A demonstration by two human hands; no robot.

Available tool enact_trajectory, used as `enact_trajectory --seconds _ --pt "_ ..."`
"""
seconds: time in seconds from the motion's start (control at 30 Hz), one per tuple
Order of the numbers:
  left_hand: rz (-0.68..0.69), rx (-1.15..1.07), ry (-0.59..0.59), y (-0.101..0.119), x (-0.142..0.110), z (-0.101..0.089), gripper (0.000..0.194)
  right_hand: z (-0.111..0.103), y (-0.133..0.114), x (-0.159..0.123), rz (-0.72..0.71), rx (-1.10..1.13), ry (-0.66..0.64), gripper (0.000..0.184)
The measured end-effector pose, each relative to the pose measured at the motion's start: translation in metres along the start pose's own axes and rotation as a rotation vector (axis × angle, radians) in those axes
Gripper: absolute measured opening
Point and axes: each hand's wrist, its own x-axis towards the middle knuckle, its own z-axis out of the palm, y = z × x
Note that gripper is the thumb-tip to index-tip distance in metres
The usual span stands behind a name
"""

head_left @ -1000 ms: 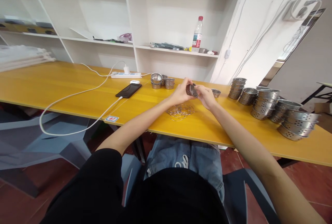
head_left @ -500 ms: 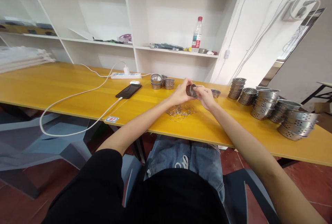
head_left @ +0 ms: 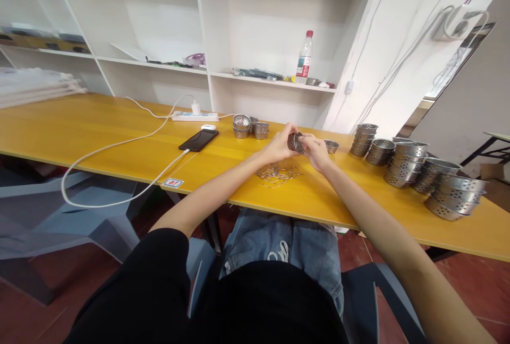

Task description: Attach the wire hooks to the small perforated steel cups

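Both my hands meet above the yellow table [head_left: 79,131] around one small perforated metal cup [head_left: 295,142]. My left hand [head_left: 281,145] grips the cup from the left. From the right, my right hand [head_left: 315,150] pinches at its rim; whether it also holds a wire piece is too small to tell. Just below the hands lies a loose pile of thin wire rings [head_left: 277,172]. A single metal cup [head_left: 331,145] stands on the table right beside my right hand.
Stacks of perforated metal cups [head_left: 414,166] lie along the right of the table. A few more cups [head_left: 249,125] stand behind my hands. A black phone [head_left: 198,140], a white power strip [head_left: 195,116] and cables lie to the left. A plastic bottle [head_left: 304,61] stands on the white shelf.
My hands stay together on the metal cup with only small finger movements. The view has shifted slightly.
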Motion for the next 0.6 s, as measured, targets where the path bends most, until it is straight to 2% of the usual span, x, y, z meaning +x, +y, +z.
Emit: enact_trajectory --seconds 0.6 --pt "-0.029 0.132 -0.057 0.013 0.003 0.001 0.055 -0.006 -0.005 0.0 0.01 -0.003 -0.043 0.051"
